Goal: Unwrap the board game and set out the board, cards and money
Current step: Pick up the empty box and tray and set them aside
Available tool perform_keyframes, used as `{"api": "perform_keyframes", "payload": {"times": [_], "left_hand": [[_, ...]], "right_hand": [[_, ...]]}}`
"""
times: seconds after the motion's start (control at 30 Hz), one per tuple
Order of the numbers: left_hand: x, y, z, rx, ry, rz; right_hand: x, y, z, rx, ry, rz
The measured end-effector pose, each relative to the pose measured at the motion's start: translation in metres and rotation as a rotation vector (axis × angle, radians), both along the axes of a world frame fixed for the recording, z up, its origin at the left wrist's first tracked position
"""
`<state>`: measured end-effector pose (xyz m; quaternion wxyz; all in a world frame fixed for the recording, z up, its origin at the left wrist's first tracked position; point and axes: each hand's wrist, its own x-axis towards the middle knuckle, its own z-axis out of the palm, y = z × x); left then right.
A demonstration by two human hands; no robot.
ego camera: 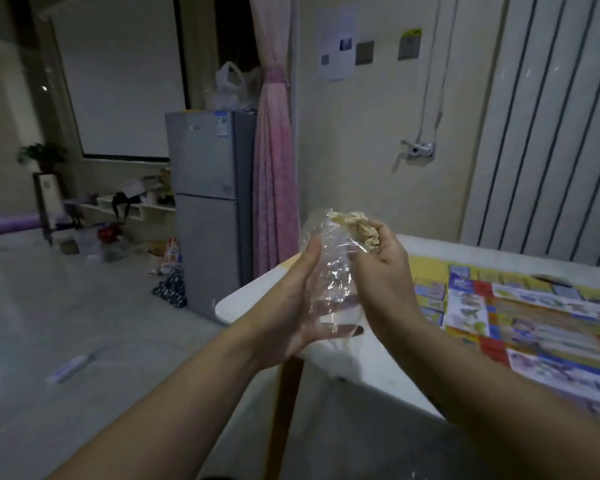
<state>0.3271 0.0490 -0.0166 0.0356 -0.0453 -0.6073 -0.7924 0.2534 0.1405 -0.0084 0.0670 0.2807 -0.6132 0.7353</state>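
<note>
Clear plastic wrap (333, 275) hangs between both grips off the counter (378, 372) corner: left grip (291, 306) flat and released against it, right grip (385, 271) clenched round a tan paper wad (359, 226) at 12 o'clock; advised: compress all into one ball, away from the board (534, 323) at 3 o'clock.

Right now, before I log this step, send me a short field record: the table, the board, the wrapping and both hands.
table: white
board: unfolded, lying flat on the table
clear wrap: held in the air, crinkled
crumpled tan wad: at the wrap's upper end, material unclear
left hand: fingers straight, palm against the clear wrap
right hand: fingers curled round the crumpled tan wad and the wrap
cards, money: none made out in this view
</note>
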Motion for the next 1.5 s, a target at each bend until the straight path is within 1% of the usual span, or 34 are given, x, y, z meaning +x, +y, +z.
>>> {"api": "perform_keyframes", "payload": {"times": [0.07,0.13,0.2,0.27,0.3,0.37,0.47,0.53,0.6,0.63,0.67,0.7,0.73,0.77,0.83,0.87,0.9,1.0,1.07,1.13,1.17,1.2,1.23,1.27,1.33,1.37,1.4,1.43,1.5], "left_hand": [[0.018,-0.005,-0.017,0.158,-0.023,-0.016],[0.034,-0.015,-0.038,0.282,-0.049,-0.015],[0.045,-0.029,-0.063,0.376,-0.087,0.024],[0.052,-0.044,-0.092,0.425,-0.138,0.107],[0.057,-0.048,-0.105,0.446,-0.163,0.145],[0.065,-0.054,-0.129,0.519,-0.208,0.205],[0.080,-0.055,-0.154,0.590,-0.260,0.265],[0.085,-0.059,-0.166,0.589,-0.299,0.304],[0.089,-0.065,-0.174,0.578,-0.326,0.322],[0.090,-0.069,-0.178,0.565,-0.342,0.326],[0.091,-0.073,-0.182,0.553,-0.359,0.325],[0.093,-0.077,-0.185,0.541,-0.372,0.314],[0.095,-0.080,-0.188,0.529,-0.384,0.303],[0.097,-0.081,-0.191,0.513,-0.384,0.288],[0.101,-0.085,-0.200,0.482,-0.371,0.262],[0.102,-0.085,-0.203,0.474,-0.371,0.252],[0.100,-0.086,-0.208,0.480,-0.386,0.253],[0.091,-0.091,-0.221,0.561,-0.447,0.238],[0.087,-0.093,-0.228,0.594,-0.494,0.245],[0.083,-0.094,-0.239,0.673,-0.506,0.262],[0.083,-0.093,-0.242,0.711,-0.499,0.279],[0.082,-0.092,-0.245,0.717,-0.495,0.292],[0.081,-0.092,-0.246,0.715,-0.492,0.289],[0.081,-0.091,-0.244,0.712,-0.476,0.267],[0.083,-0.093,-0.240,0.751,-0.488,0.198],[0.085,-0.094,-0.235,0.703,-0.508,0.164],[0.087,-0.096,-0.234,0.558,-0.512,0.172],[0.090,-0.097,-0.235,0.295,-0.493,0.220],[0.099,-0.101,-0.240,-0.489,-0.421,0.364]], "right_hand": [[0.019,-0.008,-0.027,0.167,0.135,-0.012],[0.037,-0.015,-0.052,0.305,0.255,0.095],[0.053,-0.020,-0.077,0.479,0.385,0.178],[0.061,-0.024,-0.102,0.709,0.594,0.154],[0.063,-0.026,-0.113,0.805,0.666,0.137],[0.067,-0.029,-0.127,0.919,0.682,0.205],[0.070,-0.034,-0.143,0.912,0.588,0.435],[0.072,-0.036,-0.153,0.862,0.464,0.497],[0.077,-0.038,-0.160,0.785,0.272,0.516],[0.079,-0.038,-0.163,0.691,0.173,0.498],[0.079,-0.038,-0.165,0.590,0.089,0.450],[0.078,-0.039,-0.166,0.532,0.030,0.382],[0.074,-0.039,-0.167,0.547,-0.018,0.348],[0.070,-0.039,-0.166,0.609,-0.086,0.386],[0.067,-0.041,-0.164,0.717,-0.282,0.609],[0.068,-0.044,-0.167,0.717,-0.346,0.702],[0.070,-0.047,-0.171,0.710,-0.316,0.722],[0.080,-0.055,-0.189,0.718,0.007,0.575],[0.085,-0.054,-0.201,0.841,0.238,0.543],[0.087,-0.049,-0.214,0.998,0.463,0.529],[0.087,-0.047,-0.219,1.029,0.558,0.506],[0.085,-0.047,-0.224,1.019,0.645,0.468],[0.082,-0.047,-0.229,0.984,0.702,0.432],[0.078,-0.048,-0.232,0.952,0.718,0.399],[0.067,-0.050,-0.235,0.951,0.675,0.326],[0.062,-0.051,-0.235,0.963,0.632,0.295],[0.057,-0.052,-0.234,0.964,0.575,0.275],[0.053,-0.053,-0.233,0.963,0.517,0.274],[0.050,-0.057,-0.233,0.996,0.452,0.318]]}}
